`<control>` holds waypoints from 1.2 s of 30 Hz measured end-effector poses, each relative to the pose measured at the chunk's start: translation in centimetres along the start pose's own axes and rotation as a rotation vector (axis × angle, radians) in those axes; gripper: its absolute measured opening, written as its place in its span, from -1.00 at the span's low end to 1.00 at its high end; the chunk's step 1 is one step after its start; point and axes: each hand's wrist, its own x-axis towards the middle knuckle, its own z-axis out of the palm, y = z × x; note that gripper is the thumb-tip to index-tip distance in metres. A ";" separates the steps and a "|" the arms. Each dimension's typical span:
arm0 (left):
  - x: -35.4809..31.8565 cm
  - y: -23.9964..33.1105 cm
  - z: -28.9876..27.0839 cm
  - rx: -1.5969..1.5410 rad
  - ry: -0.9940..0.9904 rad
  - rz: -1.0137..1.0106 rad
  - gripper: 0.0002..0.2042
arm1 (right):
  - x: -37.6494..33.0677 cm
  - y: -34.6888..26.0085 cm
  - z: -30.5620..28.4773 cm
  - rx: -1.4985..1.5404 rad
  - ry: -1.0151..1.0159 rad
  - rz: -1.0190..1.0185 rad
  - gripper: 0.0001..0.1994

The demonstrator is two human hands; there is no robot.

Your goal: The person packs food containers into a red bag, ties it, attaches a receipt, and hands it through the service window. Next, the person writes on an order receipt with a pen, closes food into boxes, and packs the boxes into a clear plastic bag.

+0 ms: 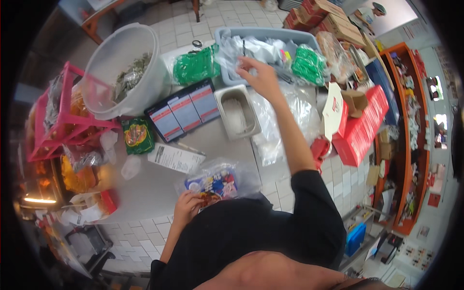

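Note:
At the table's near edge, my left hand point(188, 205) is closed on the left edge of a colourful printed packet point(221, 184), which lies in or under clear plastic wrap. My right hand point(260, 77) is stretched far forward over a blue-grey bin point(266, 33) full of pale grey plastic bags point(256, 50). Its thumb and forefinger are apart. A thin dark stick point(244, 47) rises just beyond those fingertips; I cannot tell whether they touch it. A green plastic pack point(309, 65) also lies in the bin.
Mid-table are a tablet point(183, 110), a steel container point(250, 113), a paper slip point(176, 157) and clear bags point(285, 123). A big translucent tub point(94, 96), pink rack point(60, 113) and green packs point(195, 65) stand left. A red box point(360, 133) stands right. Someone point(366, 18) is far right.

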 end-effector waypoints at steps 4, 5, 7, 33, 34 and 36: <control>1.7 1.5 2.0 0.020 0.077 -0.168 -0.77 | 5.0 10.4 9.4 -0.593 -0.017 0.201 -0.72; 1.9 2.1 2.3 0.016 0.155 -0.221 -0.78 | 5.0 10.6 10.7 -0.631 -0.112 0.294 -0.70; 1.0 2.7 3.4 0.053 0.264 -0.372 -0.79 | 5.1 10.6 10.5 -0.544 -0.076 0.241 -0.71; -3.1 3.9 5.0 0.201 0.389 -0.878 -0.42 | -4.8 5.5 -8.6 0.610 0.512 0.072 -0.64; -3.2 3.4 4.8 0.134 0.489 -0.821 -0.44 | -6.9 1.6 -8.9 0.531 0.450 -0.084 -0.68; -2.8 2.9 3.4 -0.217 0.620 -0.813 -0.48 | -11.7 -7.2 -5.0 0.433 -0.123 -0.307 -0.75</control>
